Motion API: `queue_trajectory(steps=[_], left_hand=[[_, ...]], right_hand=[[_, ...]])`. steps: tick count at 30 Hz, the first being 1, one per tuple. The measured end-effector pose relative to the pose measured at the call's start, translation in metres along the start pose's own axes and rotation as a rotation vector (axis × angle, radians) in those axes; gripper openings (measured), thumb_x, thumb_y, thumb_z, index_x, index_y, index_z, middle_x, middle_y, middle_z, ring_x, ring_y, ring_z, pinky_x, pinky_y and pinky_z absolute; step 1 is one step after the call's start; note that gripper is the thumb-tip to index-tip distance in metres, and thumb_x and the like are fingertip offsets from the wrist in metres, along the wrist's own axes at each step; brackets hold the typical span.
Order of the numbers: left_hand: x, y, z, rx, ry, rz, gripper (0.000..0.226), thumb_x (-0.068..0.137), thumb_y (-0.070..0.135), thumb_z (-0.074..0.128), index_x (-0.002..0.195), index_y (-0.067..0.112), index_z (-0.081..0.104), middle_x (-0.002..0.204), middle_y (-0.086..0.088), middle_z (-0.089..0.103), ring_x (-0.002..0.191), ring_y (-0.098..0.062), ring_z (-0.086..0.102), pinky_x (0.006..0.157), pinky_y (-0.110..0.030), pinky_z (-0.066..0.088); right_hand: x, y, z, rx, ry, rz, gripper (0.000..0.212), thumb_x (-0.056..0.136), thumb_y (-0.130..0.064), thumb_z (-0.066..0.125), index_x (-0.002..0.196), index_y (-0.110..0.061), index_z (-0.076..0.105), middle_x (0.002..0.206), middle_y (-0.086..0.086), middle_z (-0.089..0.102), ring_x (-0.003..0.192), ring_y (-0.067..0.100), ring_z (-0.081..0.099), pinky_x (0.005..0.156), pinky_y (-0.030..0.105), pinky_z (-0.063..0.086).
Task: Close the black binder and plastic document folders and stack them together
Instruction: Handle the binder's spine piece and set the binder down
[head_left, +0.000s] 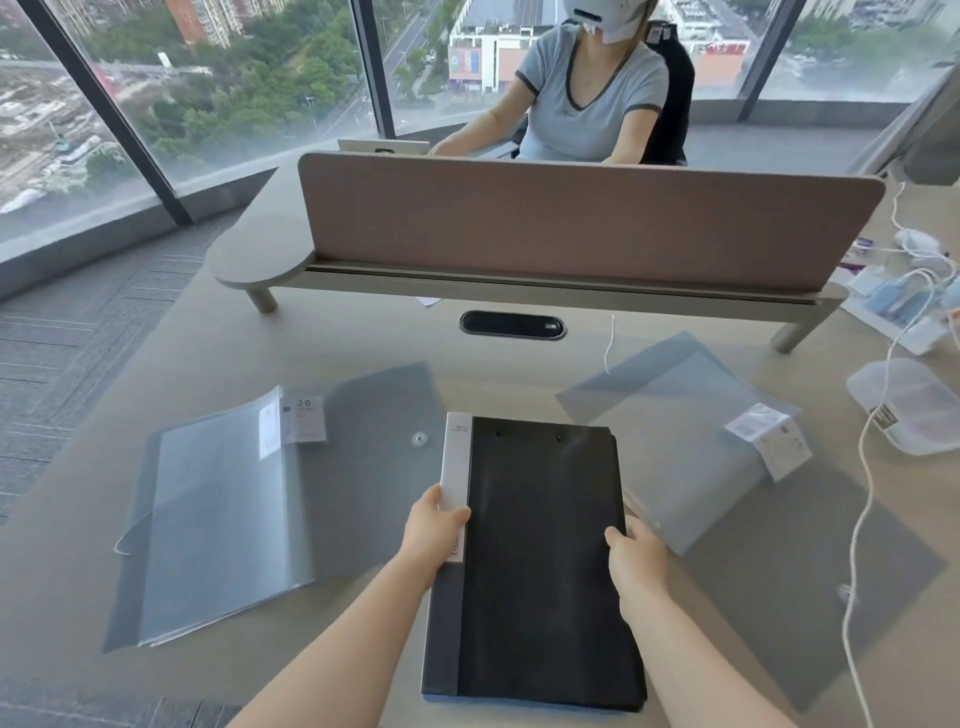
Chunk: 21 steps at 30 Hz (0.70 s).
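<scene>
The black binder (540, 561) lies closed at the table's front centre, a white label strip along its spine. My left hand (434, 532) grips its left edge at the spine, thumb on the label. My right hand (636, 558) holds its right edge. To the left, a clear document folder (223, 519) lies with its cover flap open on a grey translucent snap folder (363, 467). On the right, a second clear folder (691, 441) with a white tag lies askew on another grey snap folder (810, 587).
A pink desk divider (587, 218) on a raised shelf crosses the back of the table, with a person seated behind it. A white cable (862, 519) trails over the right folder. A plastic box (909, 405) and small items sit at the far right.
</scene>
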<state>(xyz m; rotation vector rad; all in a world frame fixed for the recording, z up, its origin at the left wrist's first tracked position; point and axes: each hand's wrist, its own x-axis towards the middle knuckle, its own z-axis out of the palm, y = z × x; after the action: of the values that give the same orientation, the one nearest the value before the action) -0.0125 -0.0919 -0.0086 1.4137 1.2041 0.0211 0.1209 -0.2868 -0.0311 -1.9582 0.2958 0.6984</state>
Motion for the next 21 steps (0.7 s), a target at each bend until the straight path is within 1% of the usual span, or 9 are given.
queue_trajectory(steps=[2, 6, 9, 12, 15, 18, 21], left_hand=[[-0.001, -0.005, 0.003, 0.019, 0.005, -0.009, 0.02, 0.092, 0.011, 0.057, 0.111, 0.017, 0.059, 0.103, 0.0, 0.066, 0.087, -0.017, 0.063, 0.07, -0.03, 0.048], [0.001, -0.011, 0.007, 0.07, 0.012, -0.017, 0.02, 0.091, 0.012, 0.058, 0.11, 0.015, 0.058, 0.105, -0.002, 0.067, 0.09, -0.022, 0.064, 0.078, -0.035, 0.051], [0.003, -0.012, 0.008, 0.115, 0.023, -0.007, 0.021, 0.092, 0.014, 0.057, 0.111, 0.02, 0.056, 0.102, 0.001, 0.064, 0.091, -0.022, 0.063, 0.072, -0.033, 0.05], [0.005, -0.014, 0.008, 0.15, 0.062, 0.002, 0.019, 0.091, 0.016, 0.057, 0.109, 0.023, 0.055, 0.101, 0.003, 0.063, 0.094, -0.022, 0.062, 0.076, -0.035, 0.049], [0.005, -0.018, 0.009, 0.175, 0.09, 0.007, 0.016, 0.089, 0.017, 0.058, 0.105, 0.017, 0.057, 0.101, 0.0, 0.065, 0.09, -0.02, 0.063, 0.075, -0.036, 0.051], [0.004, -0.02, 0.008, 0.175, 0.094, 0.011, 0.017, 0.088, 0.017, 0.059, 0.105, 0.016, 0.059, 0.101, 0.0, 0.066, 0.088, -0.017, 0.063, 0.075, -0.035, 0.051], [0.005, -0.02, 0.008, 0.163, 0.1, 0.01, 0.018, 0.087, 0.015, 0.061, 0.106, 0.016, 0.06, 0.101, 0.0, 0.067, 0.088, -0.018, 0.063, 0.076, -0.035, 0.051]], right_hand=[[-0.001, 0.004, -0.001, -0.015, -0.003, 0.002, 0.024, 0.095, -0.009, 0.046, 0.099, -0.019, 0.066, 0.095, -0.001, 0.07, 0.086, 0.022, 0.064, 0.081, 0.038, 0.053], [0.002, 0.011, -0.001, -0.075, 0.008, 0.003, 0.022, 0.094, -0.007, 0.045, 0.098, -0.014, 0.065, 0.096, 0.006, 0.069, 0.088, 0.028, 0.063, 0.078, 0.039, 0.052], [0.004, 0.015, 0.001, -0.173, 0.021, -0.022, 0.018, 0.096, -0.01, 0.047, 0.098, -0.012, 0.065, 0.096, 0.008, 0.068, 0.086, 0.028, 0.062, 0.077, 0.038, 0.053], [0.007, 0.015, 0.006, -0.275, 0.035, -0.02, 0.019, 0.093, -0.014, 0.048, 0.098, -0.009, 0.066, 0.096, 0.01, 0.069, 0.081, 0.028, 0.062, 0.067, 0.033, 0.047], [0.01, 0.015, 0.007, -0.347, 0.052, -0.016, 0.02, 0.089, -0.016, 0.05, 0.099, -0.011, 0.066, 0.096, 0.009, 0.071, 0.079, 0.028, 0.062, 0.063, 0.03, 0.044], [0.01, 0.015, 0.01, -0.353, 0.065, -0.013, 0.023, 0.088, -0.018, 0.053, 0.107, -0.012, 0.065, 0.1, 0.008, 0.07, 0.085, 0.029, 0.064, 0.066, 0.032, 0.047], [0.009, 0.015, 0.014, -0.374, 0.084, -0.017, 0.027, 0.087, -0.02, 0.056, 0.112, -0.013, 0.063, 0.102, 0.007, 0.067, 0.088, 0.029, 0.064, 0.069, 0.033, 0.05]])
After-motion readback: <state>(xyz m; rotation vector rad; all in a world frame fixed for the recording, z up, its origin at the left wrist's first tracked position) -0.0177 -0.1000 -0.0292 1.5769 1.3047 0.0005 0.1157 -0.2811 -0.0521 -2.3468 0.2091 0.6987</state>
